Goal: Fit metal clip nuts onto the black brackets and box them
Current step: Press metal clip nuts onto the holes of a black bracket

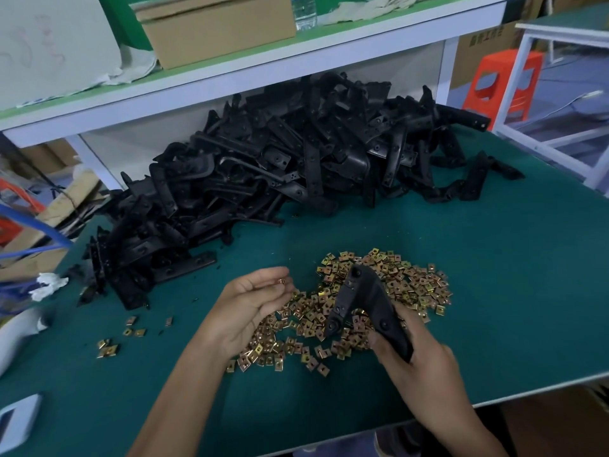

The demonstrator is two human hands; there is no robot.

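the right hand (425, 357) grips a black angled bracket (362, 293) by its lower arm, with the fingers and thumb curled round it. the bracket's bend points up and away from the person, and its other arm slants down to the left. it is held just above the heap of brass-coloured clip nuts (413, 285) spread on the green table mat (510, 291).

the left hand (250, 306) lies palm up just left of the bracket, over the near left edge of the heap. its thumb and fingertips pinch a single clip nut (281, 281), which is close to the bracket but apart from it.

behind the heap, a big pile of black brackets (263, 166) runs across the back of the mat under a shelf. a few stray clip nuts (108, 349) lie well apart to the left. a cardboard box (214, 31) sits on the shelf above.
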